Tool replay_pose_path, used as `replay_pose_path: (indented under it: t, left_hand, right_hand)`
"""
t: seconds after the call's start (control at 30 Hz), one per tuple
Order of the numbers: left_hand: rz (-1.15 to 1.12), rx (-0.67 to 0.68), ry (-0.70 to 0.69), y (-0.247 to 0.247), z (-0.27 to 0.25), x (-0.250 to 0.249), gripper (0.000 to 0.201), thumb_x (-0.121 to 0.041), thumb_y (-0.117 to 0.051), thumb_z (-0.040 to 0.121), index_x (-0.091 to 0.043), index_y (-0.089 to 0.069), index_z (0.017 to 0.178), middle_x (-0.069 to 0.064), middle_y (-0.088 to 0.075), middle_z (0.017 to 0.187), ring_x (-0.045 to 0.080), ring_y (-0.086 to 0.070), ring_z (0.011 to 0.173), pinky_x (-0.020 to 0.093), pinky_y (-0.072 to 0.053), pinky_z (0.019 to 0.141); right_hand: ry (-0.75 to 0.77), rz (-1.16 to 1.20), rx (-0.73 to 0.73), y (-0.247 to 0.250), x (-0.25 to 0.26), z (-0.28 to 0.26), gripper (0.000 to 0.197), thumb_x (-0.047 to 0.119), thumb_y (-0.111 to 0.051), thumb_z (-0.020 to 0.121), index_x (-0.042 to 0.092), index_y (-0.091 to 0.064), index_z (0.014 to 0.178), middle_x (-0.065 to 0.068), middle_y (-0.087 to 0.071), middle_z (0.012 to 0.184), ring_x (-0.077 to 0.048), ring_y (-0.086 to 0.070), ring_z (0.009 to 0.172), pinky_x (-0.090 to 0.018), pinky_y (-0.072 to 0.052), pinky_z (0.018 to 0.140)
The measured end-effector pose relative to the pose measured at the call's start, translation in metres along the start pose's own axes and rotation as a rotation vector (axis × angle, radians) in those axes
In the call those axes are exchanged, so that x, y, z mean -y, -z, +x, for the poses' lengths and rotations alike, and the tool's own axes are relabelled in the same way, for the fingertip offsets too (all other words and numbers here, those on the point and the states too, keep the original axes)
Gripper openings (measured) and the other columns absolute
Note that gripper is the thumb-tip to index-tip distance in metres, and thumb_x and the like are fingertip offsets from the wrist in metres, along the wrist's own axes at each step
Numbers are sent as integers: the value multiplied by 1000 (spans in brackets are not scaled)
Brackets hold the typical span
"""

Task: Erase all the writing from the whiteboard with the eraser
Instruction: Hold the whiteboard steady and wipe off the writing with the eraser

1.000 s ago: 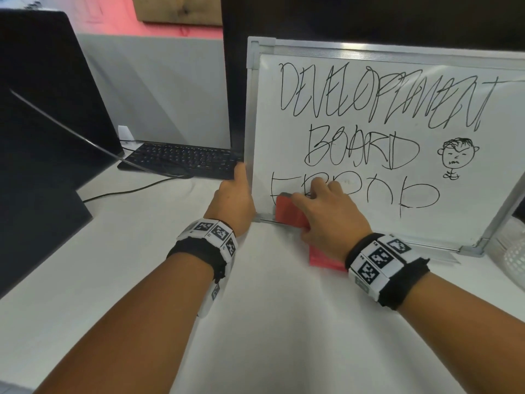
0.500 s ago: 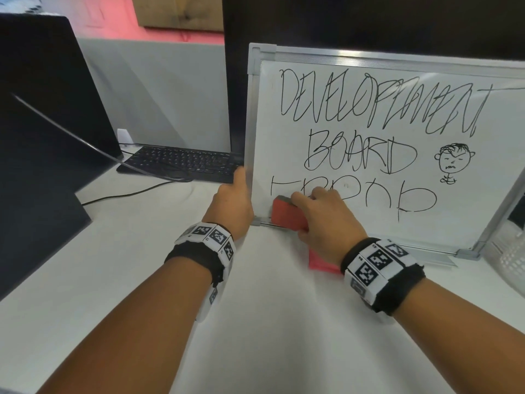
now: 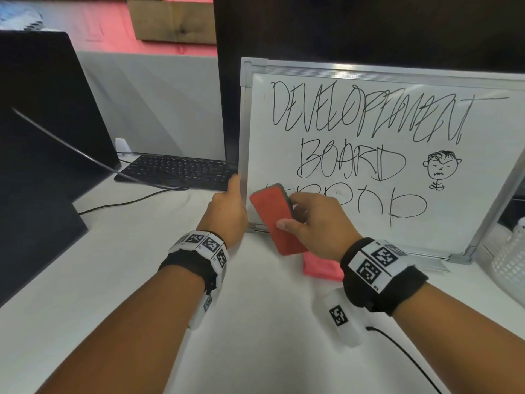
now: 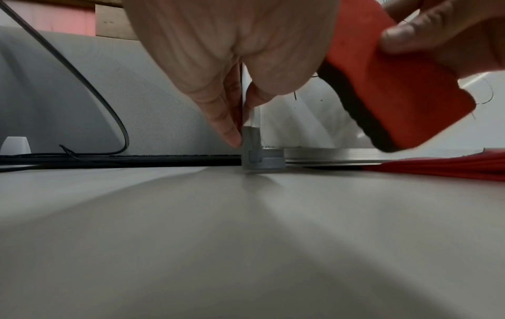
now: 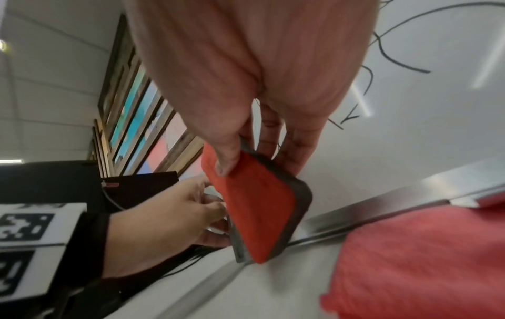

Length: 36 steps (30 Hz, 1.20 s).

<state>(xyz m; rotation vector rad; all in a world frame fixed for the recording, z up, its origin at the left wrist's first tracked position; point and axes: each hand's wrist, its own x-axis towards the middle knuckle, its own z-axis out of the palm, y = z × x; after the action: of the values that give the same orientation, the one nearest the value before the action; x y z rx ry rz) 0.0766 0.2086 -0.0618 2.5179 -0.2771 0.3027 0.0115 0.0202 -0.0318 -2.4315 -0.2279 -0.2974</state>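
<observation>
Right hand [image 3: 315, 223] pinches the red eraser [image 3: 274, 218] by its edges, thumb on the red back, fingers curled behind, low at the whiteboard [image 3: 483, 129]'s left corner. Left hand [image 3: 227, 211] pinches the whiteboard's left frame, steadying it. The eraser looks light and rigid with a soft dark felt; holding its sides seems best.

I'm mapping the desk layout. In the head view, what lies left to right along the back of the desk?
Dark monitor → keyboard → left hand on the whiteboard edge → eraser → right hand → white basket.
</observation>
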Motion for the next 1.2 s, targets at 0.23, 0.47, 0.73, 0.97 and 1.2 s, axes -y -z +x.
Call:
replay_pose_path:
  t: [0.23,0.47,0.73,0.97,1.2]
  left_hand:
    - [-6,-7,-15,1,-1,-1,51,-13,-43,99,-15,-25,147,21,-62,94,40,-61,84,50,-54,77]
    - [8,-11,-28,1,-1,0,52,-15,-43,100,-14,-25,148,24,-63,99,43,-62,90,53,-53,80]
    - [3,-8,-33,0,0,2,54,-15,-43,101,-13,-23,151,25,-64,101,43,-62,92,52,-53,81]
    - [-3,-9,-36,-2,2,5,55,-15,-43,100,-13,-22,151,26,-65,102,42,-62,91,50,-53,80]
    - [-5,-16,-25,-4,4,7,55,-16,-43,100,-15,-23,151,25,-65,104,42,-62,92,49,-53,81]
  right_hand:
    - [6,75,47,-4,-3,-7,39,14,-66,92,29,-44,121,-4,-70,83,-18,-65,71,-33,-53,67]
    - [-41,68,280,-14,-8,-14,28,10,-64,90,30,-73,108,9,-62,94,-5,-59,79,-9,-41,70]
    - [-32,-105,437,-15,-2,-20,101,37,-99,52,37,-48,138,3,-45,120,-19,-56,104,-35,-54,93]
    - [-21,5,432,-12,-9,-22,75,31,-100,50,39,-55,110,9,-63,103,-7,-59,72,-25,-54,69]
    - [-83,189,328,-18,-18,-14,29,37,-88,75,34,-69,97,1,-66,95,-7,-56,65,-20,-46,63]
